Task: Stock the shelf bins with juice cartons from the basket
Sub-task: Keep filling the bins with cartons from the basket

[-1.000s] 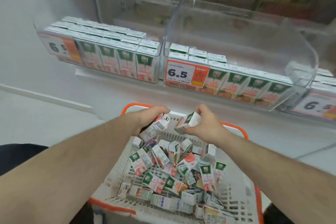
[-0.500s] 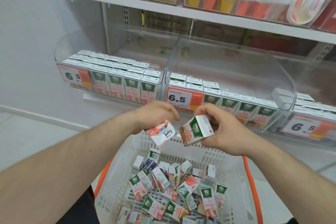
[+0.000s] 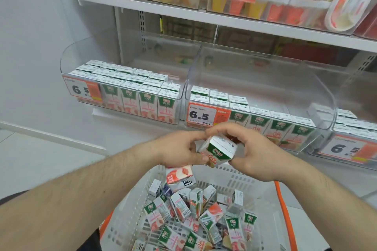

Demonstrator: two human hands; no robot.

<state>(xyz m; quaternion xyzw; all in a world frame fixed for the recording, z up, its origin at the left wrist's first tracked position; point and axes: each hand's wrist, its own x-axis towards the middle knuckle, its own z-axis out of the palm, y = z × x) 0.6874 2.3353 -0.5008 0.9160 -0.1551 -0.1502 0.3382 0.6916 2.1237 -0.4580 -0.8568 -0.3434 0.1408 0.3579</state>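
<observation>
A white plastic basket (image 3: 130, 206) with orange handles sits below me, full of several small juice cartons (image 3: 195, 216). My right hand (image 3: 259, 155) grips a green-and-white carton (image 3: 220, 152) above the basket's far rim. My left hand (image 3: 175, 152) touches that same carton with its fingertips and thumb while holding a pink-labelled carton (image 3: 179, 175) under its palm. Just behind the hands stands the middle clear shelf bin (image 3: 255, 87), partly filled with upright cartons. The left bin (image 3: 122, 89) is packed with several rows.
A third bin (image 3: 350, 134) with a 6.5 price tag stands at the right edge. The shelf above (image 3: 204, 16) carries tubs and cups behind 9.9 and 16.8 tags. White wall and floor lie to the left.
Both hands rose from the basket, each with a carton, and came together. The left hand's fingers now meet the right hand's carton. The view tilted up toward the shelves.
</observation>
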